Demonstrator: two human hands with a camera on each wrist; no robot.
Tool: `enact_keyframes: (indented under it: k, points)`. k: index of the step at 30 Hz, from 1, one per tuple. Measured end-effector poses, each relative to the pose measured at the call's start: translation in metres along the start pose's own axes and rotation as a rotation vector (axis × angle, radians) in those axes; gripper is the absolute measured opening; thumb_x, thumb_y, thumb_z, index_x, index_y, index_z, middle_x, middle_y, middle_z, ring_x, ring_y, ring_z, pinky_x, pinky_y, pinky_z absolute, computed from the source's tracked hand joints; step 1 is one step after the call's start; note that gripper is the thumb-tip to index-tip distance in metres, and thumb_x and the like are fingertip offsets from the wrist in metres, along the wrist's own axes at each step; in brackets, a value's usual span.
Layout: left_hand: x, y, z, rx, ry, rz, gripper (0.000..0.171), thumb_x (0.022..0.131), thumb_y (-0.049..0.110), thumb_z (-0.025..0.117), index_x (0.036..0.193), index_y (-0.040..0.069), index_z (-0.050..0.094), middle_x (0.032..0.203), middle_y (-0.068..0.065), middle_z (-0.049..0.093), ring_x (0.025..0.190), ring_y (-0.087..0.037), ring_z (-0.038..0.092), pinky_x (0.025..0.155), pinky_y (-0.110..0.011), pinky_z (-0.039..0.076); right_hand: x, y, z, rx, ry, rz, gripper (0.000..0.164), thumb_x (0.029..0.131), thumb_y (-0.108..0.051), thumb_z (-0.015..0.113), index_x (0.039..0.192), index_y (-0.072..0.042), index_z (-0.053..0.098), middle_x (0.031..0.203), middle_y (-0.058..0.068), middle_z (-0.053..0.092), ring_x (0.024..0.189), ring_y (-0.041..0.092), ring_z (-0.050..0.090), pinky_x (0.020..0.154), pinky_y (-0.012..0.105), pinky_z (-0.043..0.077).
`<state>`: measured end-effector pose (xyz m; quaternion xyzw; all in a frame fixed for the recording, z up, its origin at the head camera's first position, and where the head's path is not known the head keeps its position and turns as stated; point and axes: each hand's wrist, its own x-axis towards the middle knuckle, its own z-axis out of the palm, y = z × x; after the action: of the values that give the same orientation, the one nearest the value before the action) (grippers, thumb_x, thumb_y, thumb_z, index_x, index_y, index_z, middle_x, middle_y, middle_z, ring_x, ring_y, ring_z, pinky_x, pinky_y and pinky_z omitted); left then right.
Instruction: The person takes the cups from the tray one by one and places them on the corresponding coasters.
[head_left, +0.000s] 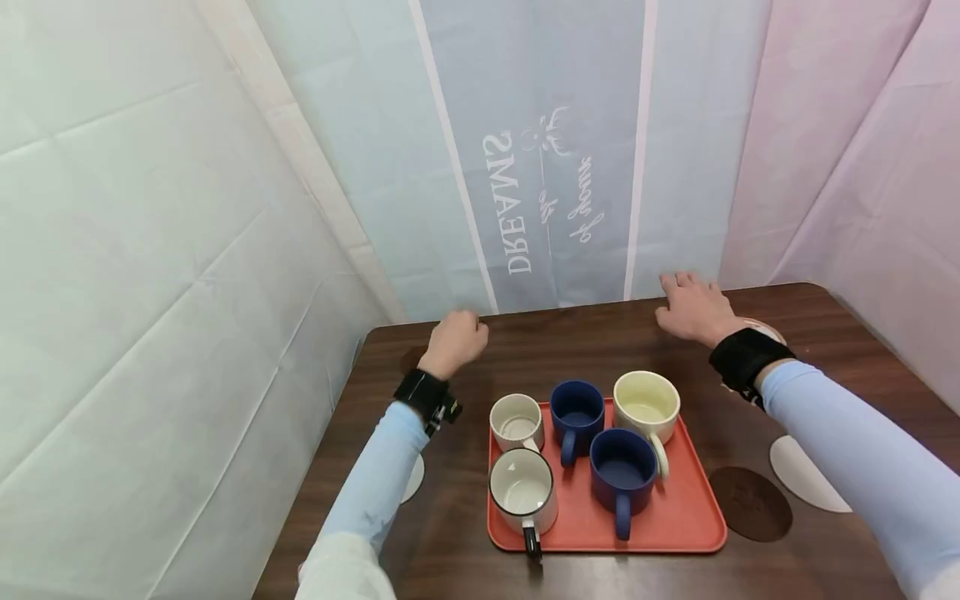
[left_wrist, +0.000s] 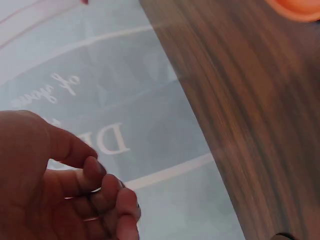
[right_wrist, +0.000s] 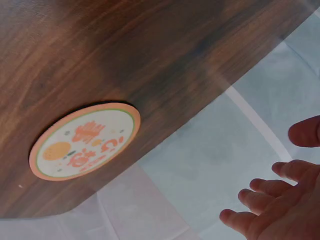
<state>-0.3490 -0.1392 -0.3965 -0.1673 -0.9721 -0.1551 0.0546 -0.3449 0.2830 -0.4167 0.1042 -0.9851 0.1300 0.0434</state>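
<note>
My left hand (head_left: pixel 456 343) hovers over the back left of the table, its fingers loosely curled and holding nothing; the left wrist view shows the bent fingers (left_wrist: pixel 102 185) too. Over the back right edge my right hand (head_left: pixel 693 310) reaches out with spread, relaxed fingers, also holding nothing. Between the forearms lies a red tray (head_left: pixel 675 525). On it stand a small white cup (head_left: pixel 517 421), a white mug (head_left: pixel 522 492) with black rim and handle, two navy mugs (head_left: pixel 576 408) (head_left: pixel 624 471) and a cream mug (head_left: pixel 647 404).
An orange-rimmed round coaster (right_wrist: pixel 85 142) lies near my right wrist. Right of the tray are a dark brown coaster (head_left: pixel 750 504) and a white disc (head_left: pixel 806 475), partly behind my sleeve. Another white disc (head_left: pixel 414 477) peeks out by my left forearm. A printed curtain (head_left: pixel 555 167) hangs behind the table.
</note>
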Motion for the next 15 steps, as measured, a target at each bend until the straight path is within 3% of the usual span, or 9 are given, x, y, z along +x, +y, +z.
enact_keyframes:
  k: [3,7,10,15]
  points:
    - [-0.033,-0.004,0.005,-0.014,-0.02,-0.032,0.035,0.107,0.017,0.045,0.074,0.013,0.053,0.064,-0.003,0.045,0.053,-0.019,0.043,0.056,-0.037,0.039,-0.006,0.007,0.009,0.005,0.023,0.002,0.065,0.095,-0.017,0.05,0.151,0.014,0.039,0.149,0.042,0.039,0.138,0.06,0.036,0.104,0.076,0.031]
    - [-0.079,-0.008,0.011,0.014,-0.012,-0.074,0.032,0.105,0.014,0.049,0.075,0.012,0.056,0.064,-0.004,0.049,0.055,-0.021,0.05,0.057,-0.041,0.043,-0.013,0.025,0.014,0.003,0.047,0.023,0.055,0.089,-0.013,0.055,0.137,0.014,0.054,0.13,0.04,0.054,0.114,0.059,0.055,0.085,0.072,0.046]
    - [-0.108,-0.007,0.018,0.033,-0.023,-0.102,0.033,0.103,0.012,0.053,0.07,0.012,0.056,0.063,-0.003,0.051,0.056,-0.021,0.052,0.056,-0.043,0.046,-0.021,0.045,0.016,0.024,0.027,0.061,0.052,0.089,-0.014,0.057,0.131,0.016,0.056,0.124,0.04,0.054,0.11,0.059,0.054,0.081,0.072,0.047]
    - [-0.145,-0.001,0.036,0.026,-0.114,-0.119,0.036,0.103,0.015,0.058,0.066,0.014,0.058,0.064,-0.002,0.054,0.057,-0.02,0.054,0.055,-0.043,0.047,-0.039,0.081,0.028,0.069,-0.013,0.161,0.056,0.092,-0.019,0.057,0.133,0.018,0.051,0.125,0.046,0.043,0.115,0.066,0.041,0.082,0.077,0.043]
